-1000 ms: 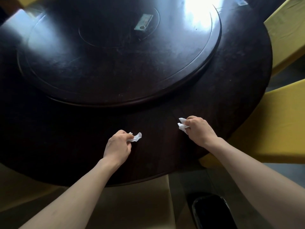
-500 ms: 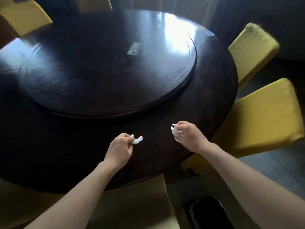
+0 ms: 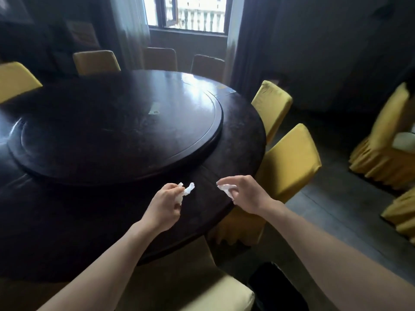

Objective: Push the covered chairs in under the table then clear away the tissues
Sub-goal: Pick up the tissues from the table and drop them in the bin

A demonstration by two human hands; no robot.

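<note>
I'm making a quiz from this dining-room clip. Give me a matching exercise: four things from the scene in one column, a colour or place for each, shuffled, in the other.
Things:
1. left hand
2. round table
3. nearest chair cover on the right
4. window

Descriptions:
A. yellow
B. behind the far chairs
C. dark brown
D. holds a crumpled white tissue

Pairs: 1-D, 2-C, 3-A, 4-B

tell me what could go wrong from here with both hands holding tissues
1. The left hand pinches its tissue loosely, with a flap sticking out; a scrap could tear off or drop onto the dark table.
2. The right hand holds its tissue with some fingers spread, so it might slip near the table edge and fall to the floor.
3. With both hands full, anything left behind, such as the small card on the turntable, may get missed.
</note>
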